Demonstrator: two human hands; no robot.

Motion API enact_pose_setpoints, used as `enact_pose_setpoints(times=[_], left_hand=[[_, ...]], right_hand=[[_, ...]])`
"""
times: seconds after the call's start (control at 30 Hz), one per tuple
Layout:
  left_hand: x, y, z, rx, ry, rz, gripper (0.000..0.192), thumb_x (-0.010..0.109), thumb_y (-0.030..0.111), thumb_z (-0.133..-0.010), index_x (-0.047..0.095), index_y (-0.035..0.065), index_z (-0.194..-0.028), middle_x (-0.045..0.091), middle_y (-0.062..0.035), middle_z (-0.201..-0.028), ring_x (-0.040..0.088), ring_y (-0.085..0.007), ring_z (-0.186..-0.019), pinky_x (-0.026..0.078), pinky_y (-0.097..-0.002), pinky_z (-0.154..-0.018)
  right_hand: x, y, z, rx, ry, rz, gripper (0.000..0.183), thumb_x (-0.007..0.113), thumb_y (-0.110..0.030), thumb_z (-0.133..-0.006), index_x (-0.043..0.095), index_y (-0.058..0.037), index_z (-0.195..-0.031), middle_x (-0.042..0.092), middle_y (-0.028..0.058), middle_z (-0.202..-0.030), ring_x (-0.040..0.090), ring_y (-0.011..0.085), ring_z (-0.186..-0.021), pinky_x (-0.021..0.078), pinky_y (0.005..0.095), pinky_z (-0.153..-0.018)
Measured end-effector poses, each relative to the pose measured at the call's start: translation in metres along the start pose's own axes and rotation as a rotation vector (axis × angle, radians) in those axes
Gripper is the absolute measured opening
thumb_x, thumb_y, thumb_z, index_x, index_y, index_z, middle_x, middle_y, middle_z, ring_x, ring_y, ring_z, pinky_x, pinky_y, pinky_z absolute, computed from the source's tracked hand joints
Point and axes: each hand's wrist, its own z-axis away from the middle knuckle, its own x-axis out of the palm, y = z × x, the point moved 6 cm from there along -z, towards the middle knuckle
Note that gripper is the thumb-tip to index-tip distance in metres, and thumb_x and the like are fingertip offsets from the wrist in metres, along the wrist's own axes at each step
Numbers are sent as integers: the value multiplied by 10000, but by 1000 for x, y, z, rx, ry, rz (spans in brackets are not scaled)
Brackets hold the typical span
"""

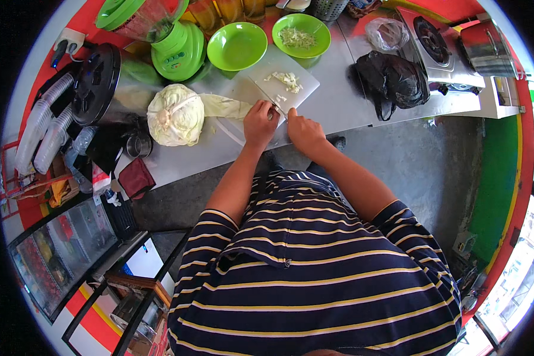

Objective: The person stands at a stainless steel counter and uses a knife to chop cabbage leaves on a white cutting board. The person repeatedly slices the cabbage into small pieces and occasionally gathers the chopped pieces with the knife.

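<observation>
My right hand grips a knife, whose thin blade slants up and left across a white cutting board. Curled close to the blade, my left hand presses on the end of a pale cabbage leaf strip. Chopped cabbage pieces lie on the board beyond the blade. To the left rests a large cabbage head, with the leaf strip stretching from beside it to my fingers. Behind the board, one green bowl looks bare inside; another green bowl holds shredded cabbage.
A green blender and a large metal pot with a black lid stand at the back left. Right of the board lies a black plastic bag, near a gas stove. A dark red cloth lies at the counter's front left.
</observation>
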Motion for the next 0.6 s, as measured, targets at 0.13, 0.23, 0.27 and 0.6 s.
enact_pose_setpoints(times=[0.13,0.23,0.27,0.6], left_hand=[[1,-3,-1,22,7,8,95,689,126,-817,624,70,-856,637,-78,-859,659,-323,-791,535,-428,-689],[1,-4,-1,-4,-3,8,104,703,126,-839,645,47,-876,657,-105,-889,677,-314,-777,540,-400,-694],[0,-2,0,9,16,1,100,701,120,-838,645,46,-874,657,-104,-889,680,-313,-778,543,-399,-696],[3,-7,5,3,13,7,111,725,137,-810,672,75,-885,663,-55,-960,688,-292,-798,545,-411,-694]], right_hand=[[-3,-6,3,-28,19,54,146,439,-130,-1007,508,-20,-1073,738,259,-992,742,409,-934,591,504,-804],[5,-3,3,-20,30,86,145,441,-131,-1008,506,-24,-1081,746,242,-966,750,399,-892,601,490,-767],[9,0,3,-5,50,89,145,443,-132,-1007,504,-25,-1084,747,236,-959,751,398,-883,603,487,-759],[5,2,-6,-8,21,44,159,429,-137,-1008,492,-31,-1108,734,257,-1002,728,417,-975,579,519,-826]])
